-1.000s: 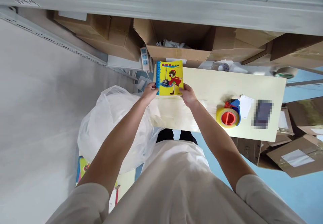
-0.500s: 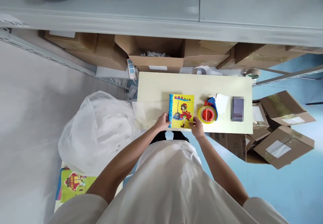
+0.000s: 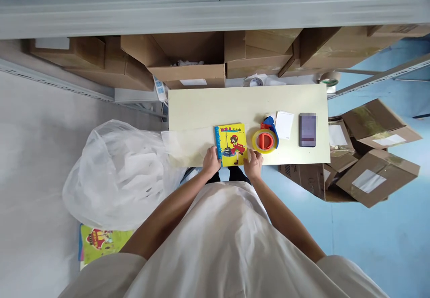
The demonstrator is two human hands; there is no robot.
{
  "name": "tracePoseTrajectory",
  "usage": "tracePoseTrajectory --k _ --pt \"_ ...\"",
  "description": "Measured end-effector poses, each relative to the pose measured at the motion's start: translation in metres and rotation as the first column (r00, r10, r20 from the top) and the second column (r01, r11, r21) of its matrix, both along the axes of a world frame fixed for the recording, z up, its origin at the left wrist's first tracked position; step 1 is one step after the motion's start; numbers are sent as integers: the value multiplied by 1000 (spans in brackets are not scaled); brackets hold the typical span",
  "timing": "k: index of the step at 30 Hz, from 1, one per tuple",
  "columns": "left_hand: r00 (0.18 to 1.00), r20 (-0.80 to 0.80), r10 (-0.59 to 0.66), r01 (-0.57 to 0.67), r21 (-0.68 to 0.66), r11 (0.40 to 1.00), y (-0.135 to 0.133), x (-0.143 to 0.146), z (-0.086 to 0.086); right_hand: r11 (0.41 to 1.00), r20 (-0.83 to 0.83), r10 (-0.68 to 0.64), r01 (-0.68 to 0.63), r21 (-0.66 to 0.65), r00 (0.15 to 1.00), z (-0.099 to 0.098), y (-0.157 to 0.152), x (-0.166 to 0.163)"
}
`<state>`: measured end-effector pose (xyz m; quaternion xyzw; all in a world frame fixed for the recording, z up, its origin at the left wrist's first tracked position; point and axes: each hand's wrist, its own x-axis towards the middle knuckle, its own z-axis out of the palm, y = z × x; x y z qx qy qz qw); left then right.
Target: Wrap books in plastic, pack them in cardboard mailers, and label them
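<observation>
A small yellow book [image 3: 231, 144] with a cartoon figure on its cover lies at the near edge of the pale table [image 3: 215, 105]. My left hand [image 3: 211, 161] grips its blue spine side. My right hand [image 3: 253, 163] holds its right lower corner. Under and left of the book lies a translucent wrapping sheet [image 3: 188, 145]. Just right of the book stands a yellow tape dispenser [image 3: 265, 140] with a red core.
A white card [image 3: 285, 125] and a phone [image 3: 307, 129] lie on the table's right part. A big clear plastic bag [image 3: 117, 172] sits on the floor at left, another yellow book [image 3: 101, 242] below it. Cardboard boxes [image 3: 188, 61] line the shelf behind and the floor at right [image 3: 369, 155].
Both hands brought the book from the table's far left edge toward me and lowered it to the near edge beside the tape dispenser. The view pulled back.
</observation>
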<state>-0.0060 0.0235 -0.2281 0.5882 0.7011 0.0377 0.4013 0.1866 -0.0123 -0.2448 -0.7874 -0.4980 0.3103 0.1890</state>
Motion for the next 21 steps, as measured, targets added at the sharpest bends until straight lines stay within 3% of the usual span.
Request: tracePoseTrajectory --k 3,6,12,15,21 --pt "998 -1 -59 59 98 993 -7 4 -1 998 60 -39 36 59 997 -4 -11 -4" --pt "997 5 -77 77 95 993 -10 7 -4 993 7 -104 104 53 995 -9 -12 -8" --pt "998 14 -64 63 64 996 -8 11 -4 956 -146 -280 261 -136 949 -8 7 -5" --pt "998 32 -52 50 57 997 -8 11 -4 939 -203 -294 242 -244 934 -1 18 1" --pt "994 103 -28 21 63 998 -11 5 -8 951 -402 -277 189 -246 873 14 21 -3"
